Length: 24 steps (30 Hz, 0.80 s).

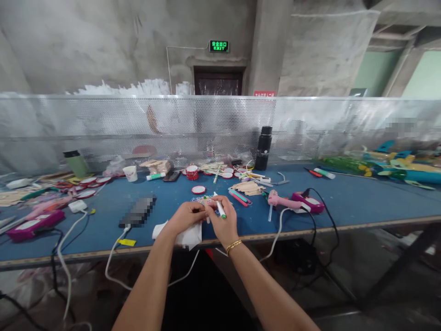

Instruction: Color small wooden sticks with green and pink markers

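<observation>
My right hand (224, 225) is closed around a white marker (219, 206) with a green end, which slants between thumb and fingers. Beside it, my left hand (188, 215) pinches a small wooden craft stick (207, 216) with a green patch near its top. The fingertips of both hands meet around the stick, so part of it is hidden. Under my left hand lies a white tissue (193, 235) at the table's front edge. Just beyond my fingers is a small pile of pale, coloured loops (197, 199), partly covered by the hands.
On the blue table (299, 186), a phone (138, 211) with a cable lies left. A pink glue gun (284, 201) rests right, near craft sticks (248, 187) and coloured pens (240, 197). A black bottle (263, 149) stands behind, before a perforated metal screen (223, 119).
</observation>
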Available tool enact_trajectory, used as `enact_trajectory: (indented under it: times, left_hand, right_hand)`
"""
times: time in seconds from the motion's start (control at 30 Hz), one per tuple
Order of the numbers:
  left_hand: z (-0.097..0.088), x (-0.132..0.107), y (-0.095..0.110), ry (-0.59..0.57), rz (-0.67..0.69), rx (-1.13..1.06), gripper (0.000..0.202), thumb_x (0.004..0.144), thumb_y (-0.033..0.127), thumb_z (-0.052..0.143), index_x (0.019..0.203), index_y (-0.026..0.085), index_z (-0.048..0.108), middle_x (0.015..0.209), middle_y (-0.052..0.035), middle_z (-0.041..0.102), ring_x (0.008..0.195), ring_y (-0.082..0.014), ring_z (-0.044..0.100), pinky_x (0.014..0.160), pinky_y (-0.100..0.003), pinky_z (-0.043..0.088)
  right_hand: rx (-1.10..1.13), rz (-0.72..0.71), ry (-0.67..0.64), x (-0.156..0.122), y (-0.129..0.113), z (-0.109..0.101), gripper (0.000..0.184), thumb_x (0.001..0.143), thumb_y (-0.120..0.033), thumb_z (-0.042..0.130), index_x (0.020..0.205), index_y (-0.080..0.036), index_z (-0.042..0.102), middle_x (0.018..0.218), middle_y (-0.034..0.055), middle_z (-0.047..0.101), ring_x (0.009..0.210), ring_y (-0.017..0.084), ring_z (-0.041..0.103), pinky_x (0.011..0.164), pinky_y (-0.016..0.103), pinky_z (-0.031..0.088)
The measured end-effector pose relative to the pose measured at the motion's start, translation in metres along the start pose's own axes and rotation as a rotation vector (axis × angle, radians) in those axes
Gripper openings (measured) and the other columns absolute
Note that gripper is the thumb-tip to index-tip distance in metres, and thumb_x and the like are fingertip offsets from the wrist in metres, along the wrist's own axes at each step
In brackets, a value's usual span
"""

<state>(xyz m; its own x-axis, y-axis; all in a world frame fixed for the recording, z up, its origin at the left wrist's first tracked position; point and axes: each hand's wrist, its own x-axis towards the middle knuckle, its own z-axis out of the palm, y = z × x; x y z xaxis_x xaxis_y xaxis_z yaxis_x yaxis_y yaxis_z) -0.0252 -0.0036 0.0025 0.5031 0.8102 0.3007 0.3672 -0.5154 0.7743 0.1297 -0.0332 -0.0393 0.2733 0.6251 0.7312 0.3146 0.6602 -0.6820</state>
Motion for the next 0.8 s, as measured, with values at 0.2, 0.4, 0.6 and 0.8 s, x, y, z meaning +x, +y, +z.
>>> enact_trajectory:
  times: [0.2,0.4,0.6,0.8]
  left_hand:
    - [0.0002,-0.0009,0.0016,0.031,-0.003,-0.006,0.032,0.076,0.044,0.070,0.063,0.017,0.059,0.061,0.0024,0.054,0.061,-0.0121,0.046,0.060,-0.024,0.038]
    - [-0.0007,-0.0019,0.0036,0.011,-0.028,-0.049,0.037,0.080,0.049,0.070,0.066,0.015,0.064,0.060,0.0015,0.058,0.055,-0.0101,0.043,0.056,-0.023,0.035]
    - [-0.0003,-0.0009,0.0007,0.003,-0.037,-0.075,0.040,0.080,0.051,0.072,0.066,0.017,0.059,0.058,0.0023,0.058,0.050,-0.0090,0.042,0.053,-0.022,0.033]
    - [0.0000,0.0003,-0.0008,-0.002,-0.027,-0.060,0.041,0.079,0.051,0.073,0.063,0.017,0.057,0.058,0.0020,0.058,0.054,-0.0109,0.047,0.056,-0.024,0.036]
  right_hand:
    - [0.015,0.018,-0.006,-0.0004,0.0032,0.0016,0.016,0.087,-0.032,0.071,0.099,-0.023,0.066,0.087,0.0002,0.072,0.082,0.019,0.067,0.083,0.032,0.050]
    - [0.086,0.009,0.106,-0.0050,0.0042,-0.0021,0.032,0.103,-0.041,0.045,0.107,-0.023,0.071,0.092,0.0042,0.074,0.085,0.020,0.066,0.082,0.035,0.050]
    - [0.054,-0.017,0.142,-0.0064,0.0016,-0.0046,0.025,0.096,-0.034,0.055,0.112,-0.022,0.069,0.090,0.0036,0.073,0.085,0.020,0.066,0.082,0.035,0.050]
    - [0.016,-0.096,0.121,-0.0057,-0.0051,-0.0072,0.015,0.093,-0.030,0.058,0.088,-0.023,0.071,0.087,0.0032,0.074,0.085,0.021,0.067,0.086,0.039,0.048]
